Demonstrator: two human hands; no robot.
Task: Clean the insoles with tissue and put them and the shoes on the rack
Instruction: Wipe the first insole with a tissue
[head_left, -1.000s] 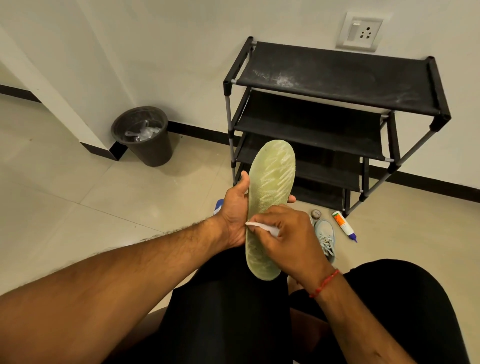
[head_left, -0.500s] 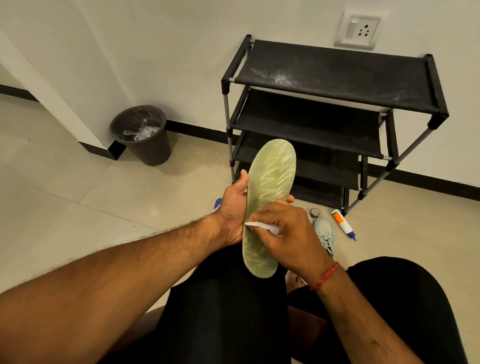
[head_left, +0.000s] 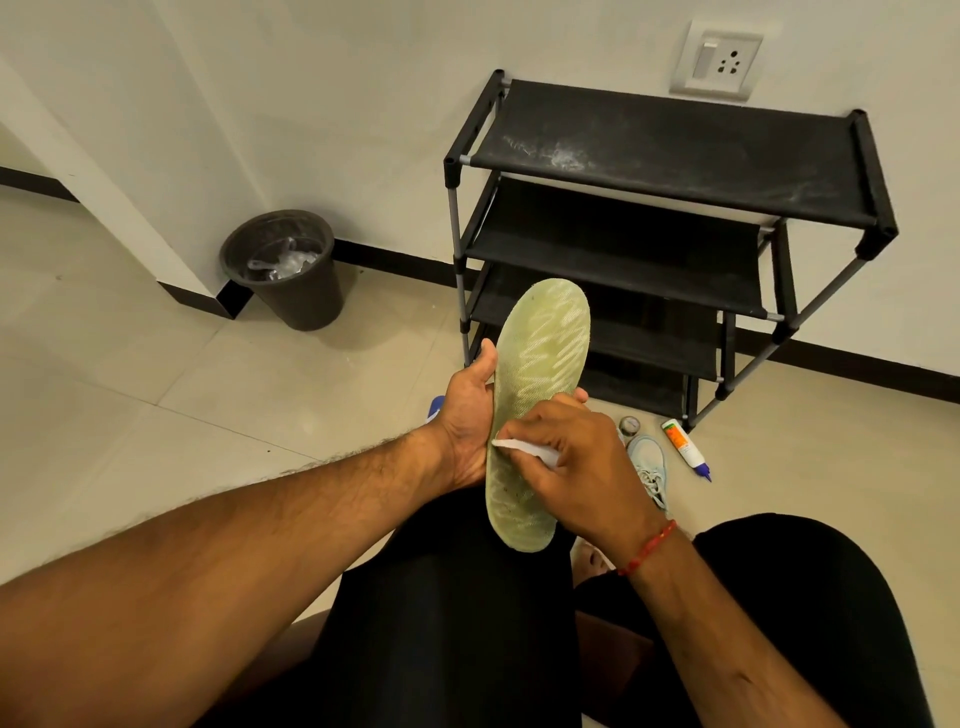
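Green insole (head_left: 540, 374) stands upright, gripped by the left hand (head_left: 466, 422); the right hand (head_left: 577, 458) pinches white tissue (head_left: 522, 448), apparently folded, against it.

Your left hand (head_left: 465, 421) grips the insole (head_left: 545, 353) edge, thumb raised. Your right hand (head_left: 576, 457) pinches tissue (head_left: 519, 448) on it.

Open floor (head_left: 156, 415) is seen toward the bin (head_left: 283, 270) at far left; the rack (head_left: 675, 156) is hemmed at its near foot by a shoe (head_left: 649, 467) and a bottle (head_left: 683, 447).

Soft, even indoor light; faint shadow beside the bin (head_left: 283, 270); sharp centre, wide-angle bending toward the edges.
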